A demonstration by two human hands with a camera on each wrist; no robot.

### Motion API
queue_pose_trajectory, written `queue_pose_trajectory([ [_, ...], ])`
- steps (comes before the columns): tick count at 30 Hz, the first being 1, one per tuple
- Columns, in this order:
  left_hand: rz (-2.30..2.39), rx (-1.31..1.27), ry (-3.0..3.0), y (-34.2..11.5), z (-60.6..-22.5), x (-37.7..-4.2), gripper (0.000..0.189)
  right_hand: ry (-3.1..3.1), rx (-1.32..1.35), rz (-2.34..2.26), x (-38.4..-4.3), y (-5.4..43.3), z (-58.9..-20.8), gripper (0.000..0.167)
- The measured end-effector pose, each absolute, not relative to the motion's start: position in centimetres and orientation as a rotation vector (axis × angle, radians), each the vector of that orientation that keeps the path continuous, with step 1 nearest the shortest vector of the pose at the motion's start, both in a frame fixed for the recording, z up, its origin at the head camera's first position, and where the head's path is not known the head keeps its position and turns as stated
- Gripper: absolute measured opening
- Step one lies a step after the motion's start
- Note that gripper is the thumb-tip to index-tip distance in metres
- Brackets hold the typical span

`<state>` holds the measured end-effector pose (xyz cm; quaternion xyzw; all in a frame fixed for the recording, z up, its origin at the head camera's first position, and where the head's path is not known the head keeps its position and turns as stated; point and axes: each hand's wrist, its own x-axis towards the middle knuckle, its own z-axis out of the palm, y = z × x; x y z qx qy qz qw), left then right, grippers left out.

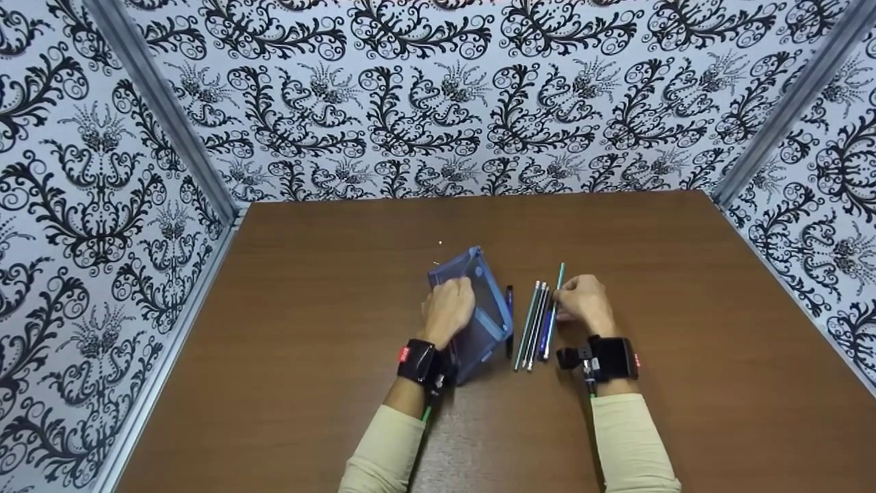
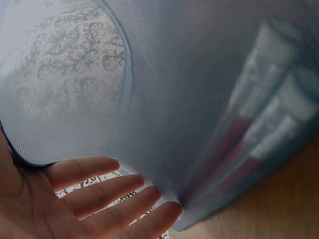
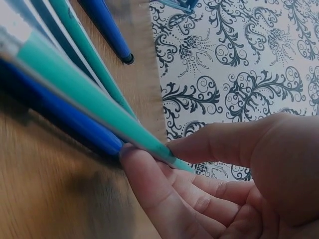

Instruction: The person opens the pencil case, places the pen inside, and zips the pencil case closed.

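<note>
My left hand [image 1: 448, 311] grips a see-through blue zip pouch [image 1: 472, 350], holding it tilted above the table. The pouch's edge passes between thumb and fingers in the left wrist view. Through its side show two blurred pinkish-red sticks with whitish ends [image 2: 299, 102], likely pencils. My right hand [image 1: 584, 301] pinches a green pencil [image 3: 94, 89] between thumb and fingertips, its eraser end toward the wrist camera. Just left of that hand lie several pencils [image 1: 531, 329] side by side, with a blue pen [image 1: 545, 337] among them. Another blue pen [image 1: 509, 301] lies beside the pouch.
The brown wooden table [image 1: 308, 308] carries two tiny pale specks behind the pouch. Patterned black-and-white walls [image 1: 452, 103] stand at the back and both sides, joined by grey metal posts [image 1: 171, 103].
</note>
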<state>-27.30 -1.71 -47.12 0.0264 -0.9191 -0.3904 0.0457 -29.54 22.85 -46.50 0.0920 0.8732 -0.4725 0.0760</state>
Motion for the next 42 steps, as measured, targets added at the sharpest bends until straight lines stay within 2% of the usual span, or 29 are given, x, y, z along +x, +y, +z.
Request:
queue_pose_trajectory([
  [42,-1.173,0.128,-2.805,-1.45,-47.06,-27.37,0.051,2.601,0.294,-1.418,-29.62,23.11,-46.36,0.024],
])
